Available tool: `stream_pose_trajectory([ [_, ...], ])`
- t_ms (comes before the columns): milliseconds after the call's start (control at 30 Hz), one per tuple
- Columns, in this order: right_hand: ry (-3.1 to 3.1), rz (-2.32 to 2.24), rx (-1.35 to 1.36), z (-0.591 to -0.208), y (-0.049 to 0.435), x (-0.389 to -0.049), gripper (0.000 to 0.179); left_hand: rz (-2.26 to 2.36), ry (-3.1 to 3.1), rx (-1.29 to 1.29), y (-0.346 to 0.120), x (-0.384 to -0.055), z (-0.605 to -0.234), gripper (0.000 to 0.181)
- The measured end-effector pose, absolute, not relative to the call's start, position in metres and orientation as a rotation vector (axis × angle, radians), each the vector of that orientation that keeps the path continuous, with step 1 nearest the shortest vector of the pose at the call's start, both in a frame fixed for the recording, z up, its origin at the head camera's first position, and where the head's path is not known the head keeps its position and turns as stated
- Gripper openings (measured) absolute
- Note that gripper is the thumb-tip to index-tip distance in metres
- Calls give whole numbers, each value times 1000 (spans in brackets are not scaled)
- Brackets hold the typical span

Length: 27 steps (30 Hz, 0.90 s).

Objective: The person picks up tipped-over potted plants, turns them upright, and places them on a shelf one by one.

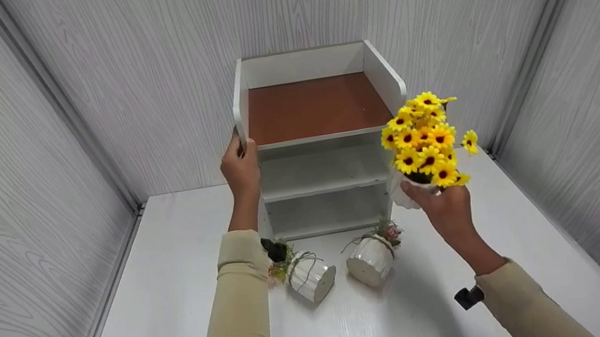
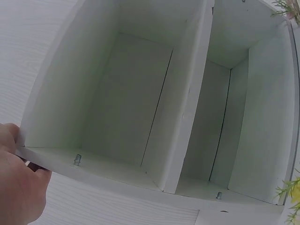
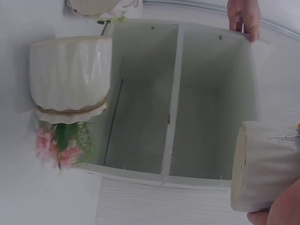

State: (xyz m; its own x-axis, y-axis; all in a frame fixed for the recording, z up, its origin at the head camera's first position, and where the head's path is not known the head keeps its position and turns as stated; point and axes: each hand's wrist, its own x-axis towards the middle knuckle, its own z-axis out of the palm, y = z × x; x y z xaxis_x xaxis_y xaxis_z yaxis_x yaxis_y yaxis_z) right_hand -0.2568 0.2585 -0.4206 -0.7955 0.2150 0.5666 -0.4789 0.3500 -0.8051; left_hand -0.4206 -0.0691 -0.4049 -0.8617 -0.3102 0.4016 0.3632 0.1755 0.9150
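My left hand (image 1: 240, 168) grips the front edge of the left side panel of a small white shelf unit (image 1: 324, 168), just below its brown top board. In the left wrist view, the same hand (image 2: 21, 183) sits at the unit's corner. My right hand (image 1: 452, 211) holds a white ribbed flowerpot (image 1: 404, 194) full of yellow artificial sunflowers (image 1: 424, 141), raised beside the unit's right side. The right wrist view shows that pot (image 3: 267, 164) from below, partly hidden by fingers. Both shelf compartments, seen in the left wrist view, hold nothing.
Two white pots with twine and small flowers lie tipped over on the white table (image 1: 189, 304) before the unit: one left (image 1: 313, 276), one right (image 1: 370, 262). Grey wood-grain panels (image 1: 183, 25) enclose the back and both sides.
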Motion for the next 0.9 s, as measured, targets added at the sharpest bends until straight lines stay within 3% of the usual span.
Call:
stream_pose_trajectory([
  [400, -2029, 1453, 312, -373, 236, -284, 69, -1753, -1950, -74, -71, -420, -405, 48],
  [900, -1989, 1467, 302, -341, 217, -323, 67, -1728, -1971, -63, -70, -420, -402, 50],
])
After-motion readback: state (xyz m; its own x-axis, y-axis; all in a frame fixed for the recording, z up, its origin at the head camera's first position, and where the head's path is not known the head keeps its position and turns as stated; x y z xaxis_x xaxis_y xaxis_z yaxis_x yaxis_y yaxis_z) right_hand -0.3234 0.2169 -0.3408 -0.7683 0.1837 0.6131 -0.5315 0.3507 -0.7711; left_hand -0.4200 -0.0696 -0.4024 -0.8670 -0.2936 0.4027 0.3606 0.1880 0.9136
